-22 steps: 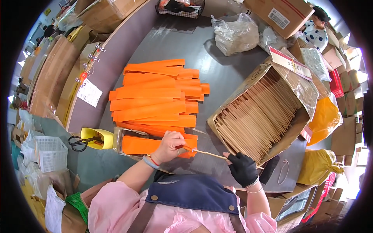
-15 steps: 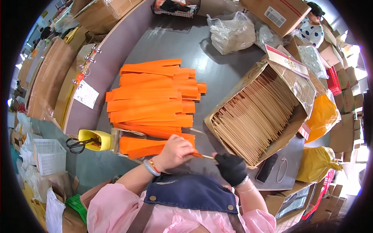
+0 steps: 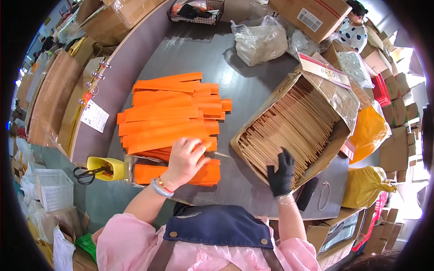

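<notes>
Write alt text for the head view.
A person's left hand is over orange strips piled on a grey table, while the right hand, in a black glove, is at an open cardboard box of thin tan sticks. Scissors rest in a yellow container at the table's left.

Left forearm (image 3: 145,197) slants up from lower left, bent at the elbow, inclined rightward. Left wrist (image 3: 163,185) roughly in line with it. Left hand (image 3: 183,159) bare, back uppermost, knuckles raised; fingers bent and pointing right, smeared by motion blur, so grip unclear.

Right forearm (image 3: 290,222) near upright, leaning slightly left. Right wrist (image 3: 285,197) close to straight. Right hand (image 3: 280,175) in a black glove (image 3: 281,181), back uppermost; fingers reaching forward, thumb (image 3: 271,170) set apart on the left side. Hands well apart, left slightly farther forward.
</notes>
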{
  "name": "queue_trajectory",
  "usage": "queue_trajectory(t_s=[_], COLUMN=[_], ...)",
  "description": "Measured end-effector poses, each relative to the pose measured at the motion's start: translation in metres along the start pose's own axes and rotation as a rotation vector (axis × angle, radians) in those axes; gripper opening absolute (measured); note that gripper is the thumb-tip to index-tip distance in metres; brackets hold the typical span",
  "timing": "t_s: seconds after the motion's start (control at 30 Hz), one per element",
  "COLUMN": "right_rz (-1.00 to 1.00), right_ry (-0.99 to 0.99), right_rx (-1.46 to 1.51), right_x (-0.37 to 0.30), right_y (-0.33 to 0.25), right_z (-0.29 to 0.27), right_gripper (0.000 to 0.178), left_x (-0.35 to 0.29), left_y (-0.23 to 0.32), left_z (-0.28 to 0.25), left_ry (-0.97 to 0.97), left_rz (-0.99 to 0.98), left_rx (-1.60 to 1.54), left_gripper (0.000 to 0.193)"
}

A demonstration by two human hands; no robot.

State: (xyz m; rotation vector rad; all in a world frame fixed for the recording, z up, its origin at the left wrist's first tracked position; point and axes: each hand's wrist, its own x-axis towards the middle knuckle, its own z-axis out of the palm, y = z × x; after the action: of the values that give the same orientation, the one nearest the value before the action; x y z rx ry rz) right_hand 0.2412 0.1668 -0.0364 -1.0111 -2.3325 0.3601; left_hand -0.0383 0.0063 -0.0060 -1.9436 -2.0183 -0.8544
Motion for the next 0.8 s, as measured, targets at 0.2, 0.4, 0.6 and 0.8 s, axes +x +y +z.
queue_trajectory(t_s=[0.2,0.4,0.6,0.8], right_rz=[-0.021,-0.023,-0.003,-0.064], right_ry=[-0.126,-0.112,-0.153,-0.447], right_rx=[-0.317,-0.25,-0.131,-0.031], right_x=[-0.003,-0.007,-0.003,-0.015], right_y=[0.03,0.028,0.0,-0.035], right_z=[0.001,0.001,-0.031,-0.048], right_gripper=[0.032,0.016,0.008,0.015], left_x=[-0.054,-0.06,-0.055,-0.06], left_y=[0.0,-0.001,-0.002,-0.004], left_z=[0.025,0.034,0.025,0.031], left_ry=[-0.271,-0.14,-0.185,-0.212], left_rz=[-0.154,-0.174,-0.205,-0.205], left_rx=[-0.359,-0.409,-0.475,-0.584], left_gripper=[0.043,0.04,0.035,0.027])
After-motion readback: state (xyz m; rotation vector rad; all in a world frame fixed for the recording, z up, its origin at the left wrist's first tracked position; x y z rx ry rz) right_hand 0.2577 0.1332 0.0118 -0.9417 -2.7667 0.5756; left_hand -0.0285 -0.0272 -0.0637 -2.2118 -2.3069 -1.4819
